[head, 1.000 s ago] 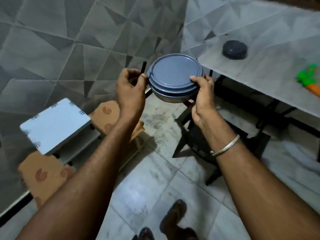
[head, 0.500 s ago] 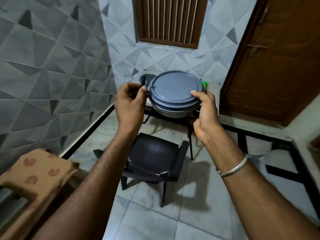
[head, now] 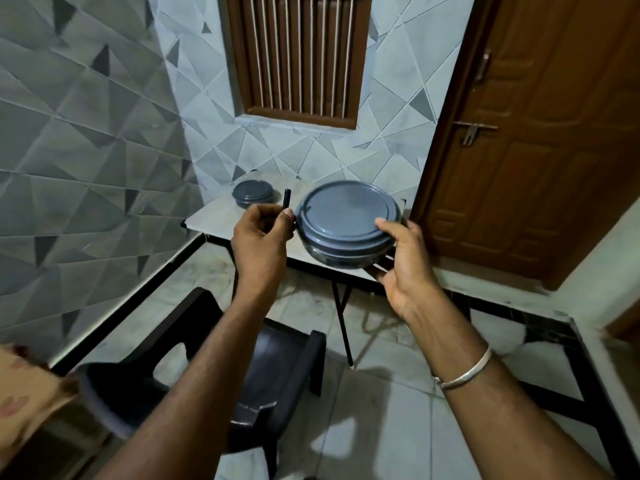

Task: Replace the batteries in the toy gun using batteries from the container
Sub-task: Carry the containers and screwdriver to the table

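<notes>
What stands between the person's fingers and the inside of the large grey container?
Its lid, seated on the container. The right hand grips its right side; the left hand pinches a thin black stick beside the lid's left edge.

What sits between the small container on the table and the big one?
Head view: a thin black stick, pinched in the left hand, stands between small container and big container.
</notes>
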`<action>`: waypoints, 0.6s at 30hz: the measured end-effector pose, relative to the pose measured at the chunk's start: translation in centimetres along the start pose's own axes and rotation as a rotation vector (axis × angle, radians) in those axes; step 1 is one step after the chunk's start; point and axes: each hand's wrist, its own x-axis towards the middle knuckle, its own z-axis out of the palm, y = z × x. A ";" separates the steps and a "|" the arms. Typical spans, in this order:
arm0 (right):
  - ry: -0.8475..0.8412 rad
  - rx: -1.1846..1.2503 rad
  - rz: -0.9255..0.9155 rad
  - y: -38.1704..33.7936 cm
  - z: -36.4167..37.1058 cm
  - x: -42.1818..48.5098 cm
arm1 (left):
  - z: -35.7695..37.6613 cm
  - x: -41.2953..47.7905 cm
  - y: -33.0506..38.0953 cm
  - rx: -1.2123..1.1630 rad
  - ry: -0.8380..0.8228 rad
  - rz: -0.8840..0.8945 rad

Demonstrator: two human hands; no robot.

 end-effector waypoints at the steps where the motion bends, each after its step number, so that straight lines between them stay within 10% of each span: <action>1: -0.003 0.001 0.007 -0.1 -0.2 1.8 | 1.2 1.1 -0.8 -0.010 0.007 -0.008; 18: -0.079 0.066 0.113 -6.1 0.7 35.7 | 23.2 24.9 -9.4 0.039 0.094 -0.055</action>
